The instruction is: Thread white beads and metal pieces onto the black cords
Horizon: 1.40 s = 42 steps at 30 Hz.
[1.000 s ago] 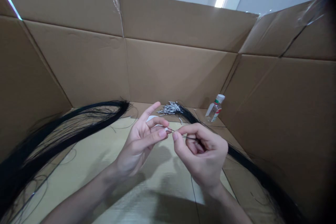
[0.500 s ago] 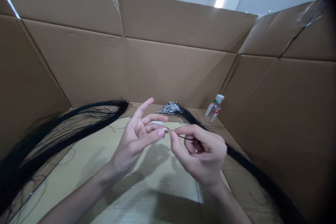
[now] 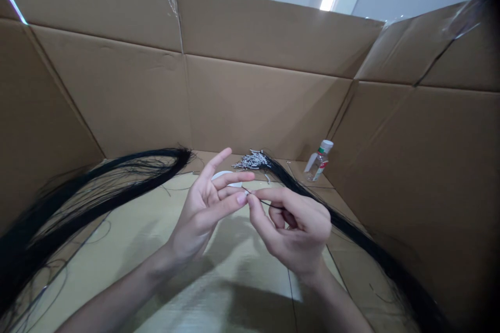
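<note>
Cord, thin and black (image 3: 270, 204), one length, pinched between the thumb and forefinger of the bare right hand (image 3: 295, 226), whose other fingers curl in below. Long axis: crosswise before the wearer, rising gently leftward from the right hand, the tip showing just above the left thumb. Companion item: one tiny white bead-like piece (image 3: 246, 193), nipped between the thumb and a lower finger of the bare left hand (image 3: 203, 208); forefinger of that hand raised and straight, the next finger stretched out, both apart from the grip. Governing relation: white piece immediately left of the right fingertips, nearly in line with the cord, the two sets of fingertips meeting or nearly so. Left hand nearer the cord's tip, right hand in charge of its length. Whether the cord enters the piece or passes behind it, I cannot tell from my place in the room. Surroundings: long black bundle of fine strands (image 3: 361, 239) to the right, ending in a silvery-white beaded cluster (image 3: 253, 159) beyond the hands; looped black bundle (image 3: 117, 195) to the left; clear, white-capped plastic bottle (image 3: 316, 164), far right, near the brown cardboard wall (image 3: 265, 104).
</note>
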{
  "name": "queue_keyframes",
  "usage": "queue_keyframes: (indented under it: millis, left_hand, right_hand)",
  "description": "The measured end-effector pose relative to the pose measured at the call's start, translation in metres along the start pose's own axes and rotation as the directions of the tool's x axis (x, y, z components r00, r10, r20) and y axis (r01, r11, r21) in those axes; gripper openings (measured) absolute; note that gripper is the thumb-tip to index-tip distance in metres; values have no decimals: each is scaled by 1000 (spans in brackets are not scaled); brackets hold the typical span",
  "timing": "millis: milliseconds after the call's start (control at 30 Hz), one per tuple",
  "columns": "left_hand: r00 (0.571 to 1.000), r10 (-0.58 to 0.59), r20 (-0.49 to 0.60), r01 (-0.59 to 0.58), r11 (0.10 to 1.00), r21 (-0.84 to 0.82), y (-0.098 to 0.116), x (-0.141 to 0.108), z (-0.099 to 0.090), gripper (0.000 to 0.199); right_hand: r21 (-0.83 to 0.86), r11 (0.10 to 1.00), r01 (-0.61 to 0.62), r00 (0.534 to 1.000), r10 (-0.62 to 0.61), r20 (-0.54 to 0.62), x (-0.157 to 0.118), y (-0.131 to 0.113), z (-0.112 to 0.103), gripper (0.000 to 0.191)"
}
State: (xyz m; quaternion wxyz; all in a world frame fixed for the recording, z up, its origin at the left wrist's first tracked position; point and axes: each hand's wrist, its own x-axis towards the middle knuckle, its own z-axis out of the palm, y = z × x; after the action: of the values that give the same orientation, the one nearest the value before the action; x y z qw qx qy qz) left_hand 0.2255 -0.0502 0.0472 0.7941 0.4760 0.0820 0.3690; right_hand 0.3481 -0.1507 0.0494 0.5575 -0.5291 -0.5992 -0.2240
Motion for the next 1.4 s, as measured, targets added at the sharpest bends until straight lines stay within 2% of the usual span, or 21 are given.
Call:
queue_keyframes:
  millis: [100,233,333,467,567,667,767,933,1400]
  left_hand:
    - [999,10,-42,-10,1000,1,0,0,0,95]
    - [996,-69,-49,65,995,-71,-1,0,-1,82]
    - [992,-117,-39,110,983,-145,-1,1,0,72]
    - [994,-114,-1,111,973,-204,1,1,1,63]
    - [996,-78,33,83,975,-208,1,3,-1,59]
    - [997,-43,60,54,980,-194,-2,4,-3,56]
    - [996,-38,82,53,979,-196,-5,4,-3,54]
    - [995,-27,98,47,978,-203,-7,3,-2,51]
    - [996,-20,91,38,980,-196,-6,2,-2,49]
  right_hand:
    - [46,999,-11,1000,11,-3,-1,0,2,13]
    - [75,997,-7,1000,7,1,-1,0,3,12]
    - [161,983,-91,996,88,24,0,-3,1,11]
    - [314,924,-217,976,208,62,2,-5,-4,12]
    - [247,946,-210,976,216,4,2,-3,-6,13]
    - [139,981,-137,987,147,-60,0,-1,-7,13]
    - [103,991,-87,993,95,-72,-1,-2,-6,13]
    - [34,996,-88,993,90,-80,1,-5,-5,12]
    - [58,995,-87,992,92,-84,1,-4,-4,12]
